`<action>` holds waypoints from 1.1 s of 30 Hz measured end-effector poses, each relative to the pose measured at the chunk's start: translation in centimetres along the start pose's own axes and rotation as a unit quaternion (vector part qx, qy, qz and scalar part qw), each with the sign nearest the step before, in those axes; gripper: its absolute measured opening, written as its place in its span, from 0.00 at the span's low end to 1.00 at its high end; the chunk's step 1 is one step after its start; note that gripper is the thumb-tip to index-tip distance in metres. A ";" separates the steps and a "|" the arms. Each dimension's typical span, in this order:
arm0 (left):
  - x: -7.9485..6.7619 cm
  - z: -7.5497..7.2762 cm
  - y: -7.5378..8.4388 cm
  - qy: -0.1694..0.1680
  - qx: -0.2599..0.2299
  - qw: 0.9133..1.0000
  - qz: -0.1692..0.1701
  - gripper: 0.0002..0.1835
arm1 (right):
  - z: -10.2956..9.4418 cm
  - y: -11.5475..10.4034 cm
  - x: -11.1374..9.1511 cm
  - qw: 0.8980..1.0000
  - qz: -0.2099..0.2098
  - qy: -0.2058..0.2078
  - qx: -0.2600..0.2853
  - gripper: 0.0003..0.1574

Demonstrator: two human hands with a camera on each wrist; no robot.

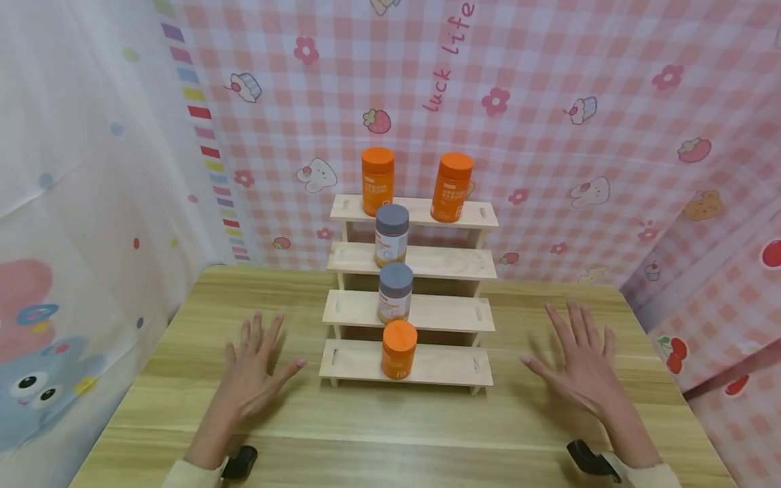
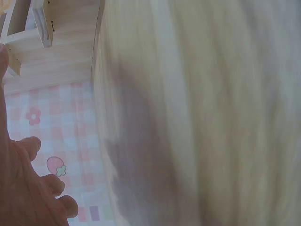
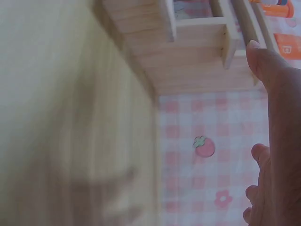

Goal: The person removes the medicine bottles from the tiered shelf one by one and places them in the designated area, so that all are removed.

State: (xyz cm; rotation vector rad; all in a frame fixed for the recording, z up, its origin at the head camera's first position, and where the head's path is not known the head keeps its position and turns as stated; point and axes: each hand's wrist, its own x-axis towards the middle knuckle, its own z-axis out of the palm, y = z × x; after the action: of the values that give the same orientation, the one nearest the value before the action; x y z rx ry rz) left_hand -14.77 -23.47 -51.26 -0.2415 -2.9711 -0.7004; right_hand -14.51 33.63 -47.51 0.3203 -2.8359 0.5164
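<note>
A pale wooden stepped rack (image 1: 451,364) with several tiers stands in the middle of the table. Two orange bottles (image 1: 377,181) are on its top tier, one left and one right. Each of the two middle tiers bears a grey-lidded jar (image 1: 391,236). On the lowest tier sits another orange bottle (image 1: 399,350). My left hand (image 1: 253,369) is spread to the left of the rack, holding nothing. To the right of the rack my right hand (image 1: 578,366) is likewise spread, its fingers straight and apart. Neither hand touches the rack.
The wood-grain table (image 1: 390,423) runs under both hands and the rack. Behind it hangs a pink checked cloth (image 1: 549,156), close to the rack's back. A white patterned curtain (image 1: 97,224) borders the left side, and more checked cloth hangs on the right.
</note>
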 end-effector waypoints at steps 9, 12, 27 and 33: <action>-0.2 1.1 0.5 -0.007 -0.073 0.997 0.000 0.49 | -1.2 -1.9 2.4 0.999 -0.030 0.015 0.031 0.63; -0.3 1.4 0.8 -0.013 -0.094 0.995 -0.004 0.49 | -1.4 -2.3 3.2 0.998 -0.041 0.019 0.037 0.64; -0.2 2.0 2.5 -0.023 -0.176 0.984 -0.006 0.47 | -3.0 -4.6 6.5 0.995 -0.070 0.033 0.065 0.62; -0.1 2.3 3.4 -0.012 -0.203 0.979 -0.005 0.46 | -3.7 -5.5 7.5 0.992 -0.057 0.015 0.108 0.60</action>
State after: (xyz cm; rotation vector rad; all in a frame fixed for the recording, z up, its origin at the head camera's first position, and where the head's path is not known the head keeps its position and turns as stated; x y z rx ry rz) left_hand -14.19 -19.43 -51.81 -0.2609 -2.8214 -1.3104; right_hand -19.49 28.64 -40.36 0.5060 -2.7168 0.7969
